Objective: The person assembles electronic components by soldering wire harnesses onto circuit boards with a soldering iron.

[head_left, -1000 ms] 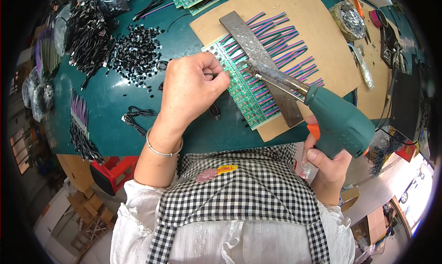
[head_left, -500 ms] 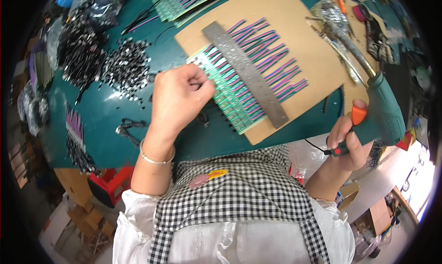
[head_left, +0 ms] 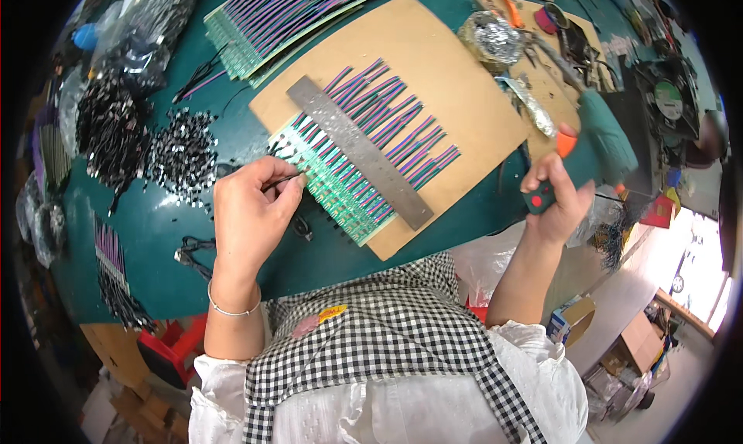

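While I watch through the head camera, I have the left hand (head_left: 255, 212) by the near left edge of the green circuit-board panel (head_left: 340, 200), thumb and forefinger pinched together on a thin dark wire (head_left: 274, 186). The panel lies near the desk (head_left: 317, 266)'s near edge, along the left edge of a sheet of cardboard (head_left: 472, 104). Across it I see a flat metal bar (head_left: 361, 154) set diagonally, with purple and green leads (head_left: 422, 154) fanning out beyond.

My right hand (head_left: 553, 200) is well apart from the panel, toward the right end of the near edge, its fingers wrapped around the handle of a green soldering gun (head_left: 607, 131) with an orange trigger. I make out its barrel, blurred, slanting toward a crumpled foil lump (head_left: 491, 38); I cannot tell whether they touch. Toward the desk's left edge lies a heap of small black connectors (head_left: 182, 154).
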`<state>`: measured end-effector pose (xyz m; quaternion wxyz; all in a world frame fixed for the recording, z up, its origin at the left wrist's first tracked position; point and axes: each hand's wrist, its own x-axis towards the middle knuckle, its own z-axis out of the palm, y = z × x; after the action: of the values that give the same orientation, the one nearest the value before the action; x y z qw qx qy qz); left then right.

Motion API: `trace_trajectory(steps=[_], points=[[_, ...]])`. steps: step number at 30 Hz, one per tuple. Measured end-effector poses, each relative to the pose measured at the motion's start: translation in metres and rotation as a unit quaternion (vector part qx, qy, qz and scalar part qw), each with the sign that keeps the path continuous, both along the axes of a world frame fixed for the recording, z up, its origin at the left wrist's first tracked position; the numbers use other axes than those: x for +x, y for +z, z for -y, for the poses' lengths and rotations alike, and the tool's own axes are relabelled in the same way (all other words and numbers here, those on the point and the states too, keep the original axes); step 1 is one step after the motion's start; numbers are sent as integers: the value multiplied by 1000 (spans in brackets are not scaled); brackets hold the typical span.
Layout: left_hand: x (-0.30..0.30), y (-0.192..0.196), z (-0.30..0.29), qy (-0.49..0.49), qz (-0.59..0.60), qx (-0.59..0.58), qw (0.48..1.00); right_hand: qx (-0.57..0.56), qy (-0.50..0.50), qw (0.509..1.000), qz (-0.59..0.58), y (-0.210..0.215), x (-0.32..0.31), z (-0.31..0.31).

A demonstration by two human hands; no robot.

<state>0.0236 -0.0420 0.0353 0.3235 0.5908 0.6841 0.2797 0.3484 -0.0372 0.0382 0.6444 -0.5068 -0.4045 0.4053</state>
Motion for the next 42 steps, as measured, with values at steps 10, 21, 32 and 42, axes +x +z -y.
trace_trajectory(steps=[10, 21, 32, 42], points=[[-70, 23, 36, 93, -73, 191, 974, -29, 16, 978, 208, 44, 9, 36], [-94, -11, 69, -83, -162, 97, 978, -47, 158, 978, 129, 36, -57, 43], [-10, 35, 42, -155, 95, 147, 972, -117, 343, 931, 52, 25, -127, 36], [20, 28, 48, -132, 235, 48, 962, -26, 275, 957, 85, 8, -124, 33]])
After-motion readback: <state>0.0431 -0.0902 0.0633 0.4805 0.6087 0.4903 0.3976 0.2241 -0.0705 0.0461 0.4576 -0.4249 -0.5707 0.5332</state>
